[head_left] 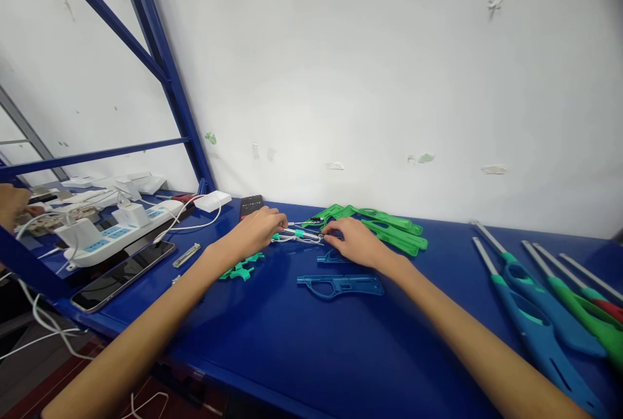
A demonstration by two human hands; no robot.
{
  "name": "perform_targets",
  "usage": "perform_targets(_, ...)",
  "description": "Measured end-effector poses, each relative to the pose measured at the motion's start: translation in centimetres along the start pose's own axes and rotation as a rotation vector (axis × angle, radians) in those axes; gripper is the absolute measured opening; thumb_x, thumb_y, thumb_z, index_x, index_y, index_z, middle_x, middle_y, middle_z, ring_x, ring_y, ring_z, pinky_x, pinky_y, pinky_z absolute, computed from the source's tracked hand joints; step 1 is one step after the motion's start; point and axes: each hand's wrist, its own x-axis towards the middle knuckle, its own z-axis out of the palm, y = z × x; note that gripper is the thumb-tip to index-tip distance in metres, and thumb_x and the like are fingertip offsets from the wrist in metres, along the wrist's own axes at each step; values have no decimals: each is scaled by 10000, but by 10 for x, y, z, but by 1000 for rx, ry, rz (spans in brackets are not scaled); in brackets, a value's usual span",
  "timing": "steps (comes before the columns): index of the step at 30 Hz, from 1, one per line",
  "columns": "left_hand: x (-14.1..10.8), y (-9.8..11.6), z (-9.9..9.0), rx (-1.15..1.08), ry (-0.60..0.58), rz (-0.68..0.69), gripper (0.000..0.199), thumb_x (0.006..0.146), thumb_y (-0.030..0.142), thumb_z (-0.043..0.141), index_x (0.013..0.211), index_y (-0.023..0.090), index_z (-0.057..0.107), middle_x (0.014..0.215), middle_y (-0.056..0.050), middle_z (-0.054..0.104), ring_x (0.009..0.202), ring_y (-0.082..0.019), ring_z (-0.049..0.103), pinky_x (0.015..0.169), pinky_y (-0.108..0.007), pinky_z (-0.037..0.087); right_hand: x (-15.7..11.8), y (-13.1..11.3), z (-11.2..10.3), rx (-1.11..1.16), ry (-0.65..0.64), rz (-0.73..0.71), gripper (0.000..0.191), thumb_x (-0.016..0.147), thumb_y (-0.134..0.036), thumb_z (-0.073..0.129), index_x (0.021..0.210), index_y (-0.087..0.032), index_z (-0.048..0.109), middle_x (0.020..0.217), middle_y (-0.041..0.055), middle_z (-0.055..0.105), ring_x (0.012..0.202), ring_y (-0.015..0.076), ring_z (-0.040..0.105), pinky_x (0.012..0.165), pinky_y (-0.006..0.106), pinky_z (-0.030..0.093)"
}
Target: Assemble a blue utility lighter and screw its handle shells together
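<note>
Several slim metal lighter tubes (292,231) with teal collars and thin white wires lie in a bundle at mid-table. My left hand (260,229) reaches over their left end, fingers bent down and closed on a tube. At the right end, my right hand (357,242) has its thumb and fingers drawn together; what is between them is too small to make out. A blue lighter half-shell (357,285) lies below my right hand, and a second blue half-shell (331,257) is partly hidden under it. Small teal plastic parts (241,268) sit beside my left wrist.
Green half-shells (394,235) are piled behind my right hand. Long-necked lighters (530,328) lie at the right. On the left are a phone (124,275), a white power strip (121,237) with cables, and a blue frame post (165,75). Another person's hand (12,205) shows far left.
</note>
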Motion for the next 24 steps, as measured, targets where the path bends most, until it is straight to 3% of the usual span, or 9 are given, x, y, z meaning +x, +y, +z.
perform_targets(7,8,-3,8,-27,61,24,341,1038,382,687,1306,173,656,1301,-101,686,1103,-245,707,936,-459,623,-4,-2,2,45,81,-50,315,1040,-394,684,1285,-195,673,1323,97,679,1138,248,688,985,483,594)
perform_targets(12,13,1,3,-50,152,20,336,1039,382,685,1303,176,658,1304,-102,685,1108,-246,705,944,-461,620,-9,7,-5,-3,193,-9,407,1037,-393,684,1401,-222,618,1451,117,610,1262,292,635,1058,542,553)
perform_targets(20,-5,15,-20,-103,325,2,314,1040,377,685,1274,168,667,1266,-94,697,1082,-238,710,930,-451,622,-24,11,-39,-5,81,46,286,1049,-399,671,1248,-194,684,1270,88,696,1082,228,698,950,455,604)
perform_targets(24,-27,20,-27,-130,406,-6,284,1043,371,681,1238,165,677,1220,-84,708,1046,-224,714,908,-433,625,-39,7,-51,44,18,89,354,1059,-436,650,1328,-206,651,1288,95,688,1070,229,702,936,451,610)
